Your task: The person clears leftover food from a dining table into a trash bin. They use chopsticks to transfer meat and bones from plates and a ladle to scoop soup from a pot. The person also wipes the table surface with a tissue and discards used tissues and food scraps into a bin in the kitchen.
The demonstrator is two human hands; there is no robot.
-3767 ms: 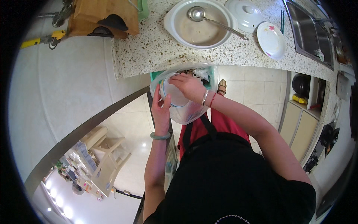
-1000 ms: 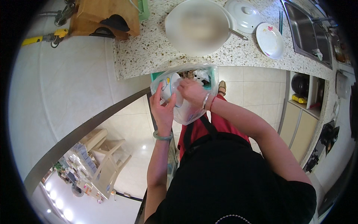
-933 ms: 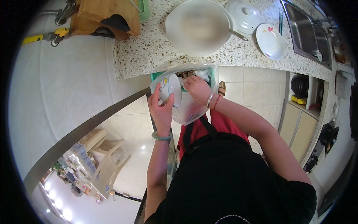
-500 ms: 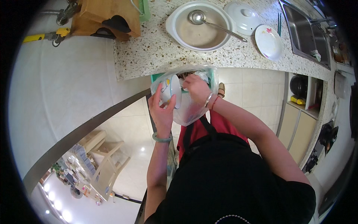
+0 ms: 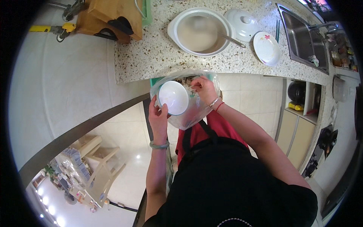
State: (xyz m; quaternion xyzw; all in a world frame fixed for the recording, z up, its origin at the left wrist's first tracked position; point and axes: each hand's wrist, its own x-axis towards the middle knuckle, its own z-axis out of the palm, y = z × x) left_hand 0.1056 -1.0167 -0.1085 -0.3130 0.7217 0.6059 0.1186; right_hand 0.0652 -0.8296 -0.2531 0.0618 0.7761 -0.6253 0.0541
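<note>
My left hand (image 5: 159, 120) grips a white bowl (image 5: 174, 99) with a thin blue rim by its left and lower edge, thumb at the rim. The bowl's inside faces up and shows small whitish bits at the bottom. Beneath it is a green bin lined with a clear plastic bag (image 5: 188, 120), which holds brownish scraps (image 5: 185, 80). Just right of the bowl, my right hand (image 5: 205, 90) hangs over the bag's opening. Its fingers are curled and pinched together; whatever they hold is too small to make out.
On the speckled counter (image 5: 147, 62) stands a white pot (image 5: 173, 36) of cloudy liquid with a ladle (image 5: 234, 41) in it. Beside it lie a white lid (image 5: 242, 23), a plate (image 5: 266, 49) and dark chopsticks (image 5: 278, 30). A steel sink (image 5: 302, 38) is at the far right.
The bowl, side-on before, has turned so its inside faces up. My right hand has moved a little right, away from the bowl. The ladle's head has slid down into the liquid.
</note>
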